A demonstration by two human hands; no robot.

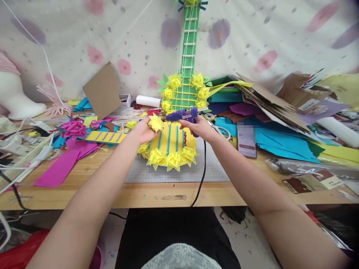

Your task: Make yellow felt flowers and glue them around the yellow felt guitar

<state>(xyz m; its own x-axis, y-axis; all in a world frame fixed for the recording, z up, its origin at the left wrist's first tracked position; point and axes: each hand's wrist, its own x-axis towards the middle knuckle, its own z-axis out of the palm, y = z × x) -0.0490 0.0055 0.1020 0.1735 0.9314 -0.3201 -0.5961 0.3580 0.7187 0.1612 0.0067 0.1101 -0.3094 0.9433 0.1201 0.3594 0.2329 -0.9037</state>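
My left hand (pixel 143 131) holds a yellow paper flower (pixel 156 122) just above the paper guitar. My right hand (pixel 199 128) grips a blue glue gun (pixel 182 115), its nozzle pointing left toward the flower. Below both hands lies the yellow guitar body (pixel 171 144) with blue stripes and yellow flowers along its lower rim. The green guitar neck (pixel 189 48) runs up the back wall, ringed by more yellow flowers. The gun's black cord (pixel 202 172) drops over the table edge.
A grey cutting mat (pixel 213 170) lies under the guitar. Pink paper (pixel 60 168) and a pink flower (pixel 73 128) sit left. Cardboard (pixel 103 89), a white roll (pixel 148 101), a phone (pixel 246 141), scissors (pixel 221 130) and piles of coloured sheets (pixel 277 140) crowd the right.
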